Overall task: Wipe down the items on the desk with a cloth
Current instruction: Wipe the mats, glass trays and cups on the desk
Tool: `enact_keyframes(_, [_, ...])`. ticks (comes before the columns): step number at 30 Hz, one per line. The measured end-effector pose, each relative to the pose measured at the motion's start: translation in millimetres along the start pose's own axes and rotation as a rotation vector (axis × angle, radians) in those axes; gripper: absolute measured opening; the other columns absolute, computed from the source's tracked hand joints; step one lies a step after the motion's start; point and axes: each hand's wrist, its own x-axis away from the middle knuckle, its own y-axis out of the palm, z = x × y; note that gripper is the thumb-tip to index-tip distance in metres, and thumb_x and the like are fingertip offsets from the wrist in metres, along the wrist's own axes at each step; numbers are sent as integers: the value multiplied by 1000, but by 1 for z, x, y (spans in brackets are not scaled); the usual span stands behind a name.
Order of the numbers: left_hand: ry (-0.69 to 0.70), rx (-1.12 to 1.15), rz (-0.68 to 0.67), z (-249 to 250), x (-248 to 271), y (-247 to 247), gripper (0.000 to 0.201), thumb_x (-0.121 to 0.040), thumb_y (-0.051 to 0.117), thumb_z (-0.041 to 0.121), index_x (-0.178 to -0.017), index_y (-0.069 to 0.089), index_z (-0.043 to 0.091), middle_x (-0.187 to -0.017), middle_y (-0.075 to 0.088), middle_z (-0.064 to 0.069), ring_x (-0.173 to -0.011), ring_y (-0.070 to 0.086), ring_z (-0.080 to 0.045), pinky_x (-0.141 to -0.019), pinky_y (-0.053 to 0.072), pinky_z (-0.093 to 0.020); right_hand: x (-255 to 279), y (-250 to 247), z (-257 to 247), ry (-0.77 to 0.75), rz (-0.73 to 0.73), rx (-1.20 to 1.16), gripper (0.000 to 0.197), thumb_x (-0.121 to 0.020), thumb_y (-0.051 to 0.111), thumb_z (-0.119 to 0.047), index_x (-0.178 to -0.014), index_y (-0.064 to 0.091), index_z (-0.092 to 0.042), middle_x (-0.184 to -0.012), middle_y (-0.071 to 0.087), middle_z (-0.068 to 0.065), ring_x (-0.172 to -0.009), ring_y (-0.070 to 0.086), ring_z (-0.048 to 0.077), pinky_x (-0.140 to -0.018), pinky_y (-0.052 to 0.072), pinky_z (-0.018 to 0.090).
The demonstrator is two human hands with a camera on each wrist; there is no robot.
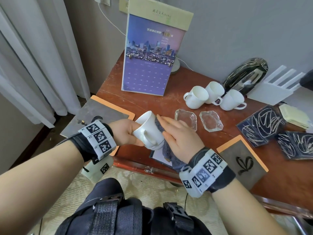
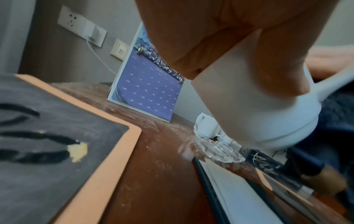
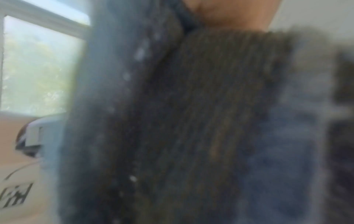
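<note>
My left hand (image 1: 125,131) grips a white cup (image 1: 149,131) tilted on its side above the desk's front edge, rim pointing up and left, handle towards me. My right hand (image 1: 179,134) lies with straight fingers on a grey-blue cloth (image 1: 166,150), pressing it against the cup's right side; the cloth's tail hangs below my palm. The left wrist view shows my fingers (image 2: 210,37) wrapped round the cup (image 2: 258,113), with the cloth (image 2: 335,109) behind it. The blurred cloth (image 3: 191,121) fills the right wrist view.
On the brown desk (image 1: 144,102) stand a purple calendar (image 1: 152,56), three white cups (image 1: 215,97), two glass ashtrays (image 1: 186,118), dark scribbled cards (image 1: 264,126), a white router (image 1: 274,87) and orange-edged slate boards (image 1: 101,116) (image 1: 243,163). A curtain hangs at left.
</note>
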Motion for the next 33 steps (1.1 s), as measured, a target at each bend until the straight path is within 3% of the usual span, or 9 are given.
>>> enact_keyframes(4, [-19,169,-20,0,-6,0,32,-80,68,0,-86,65,31,-75,67,29,-77,60,13,-77,43,-5,19,2,13,-117,8,80,49,-89,35,-26,-136,48,-18,-136,51,5,-98,56,32,-76,50,36])
enact_keyframes(7, [-46,221,10,2,-11,-4,27,-78,71,1,-87,65,26,-76,70,21,-78,63,7,-78,45,-10,26,3,30,-81,-14,69,44,-92,37,-23,-133,52,-20,-136,52,4,-108,53,32,-87,47,40])
enact_keyframes(9, [-83,192,53,5,-16,-10,22,-71,77,14,-88,67,25,-85,72,10,-85,65,-5,-82,47,-17,30,2,38,51,0,6,41,-97,36,-21,-136,47,-24,-141,45,-1,-124,43,28,-103,34,35])
enact_keyframes(13, [-178,-259,111,19,-36,-24,21,-84,68,24,-103,65,17,-91,65,-1,-88,57,-16,-79,40,-22,38,1,42,266,102,-112,39,-99,41,-22,-138,43,-30,-143,40,-9,-132,33,14,-104,20,18])
enact_keyframes(16, [-270,-536,107,29,-49,-33,29,-89,59,31,-112,59,15,-91,59,-1,-90,54,-21,-77,39,-25,39,-3,39,336,127,-157,40,-98,43,-24,-137,43,-29,-143,40,-10,-132,33,12,-105,21,18])
enact_keyframes(21, [-321,-809,1,38,-73,-41,45,-94,49,33,-134,42,14,-128,53,-7,-118,51,-24,-96,40,-30,40,-11,33,418,127,-172,40,-98,45,-24,-138,44,-27,-143,41,-8,-133,34,13,-107,23,22])
enact_keyframes(25, [-300,-929,-94,47,-92,-45,30,-94,44,28,-118,52,11,-101,55,-3,-93,51,-21,-79,39,-28,49,-15,29,490,139,-179,40,-97,45,-25,-137,44,-28,-143,41,-9,-132,35,12,-110,28,27])
enact_keyframes(28, [-350,-989,-133,54,-106,-41,19,-96,39,22,-78,41,16,-74,39,-1,-77,42,-21,-77,33,-26,60,-14,28,553,136,-179,40,-97,46,-25,-137,45,-29,-143,41,-10,-131,36,12,-109,29,27])
enact_keyframes(33, [-318,-1082,-179,54,-135,-35,10,-90,42,13,-85,39,22,-67,35,1,-60,38,-18,-66,40,-27,65,-7,30,595,151,-211,40,-97,47,-25,-137,45,-30,-142,42,-11,-131,38,12,-109,33,32])
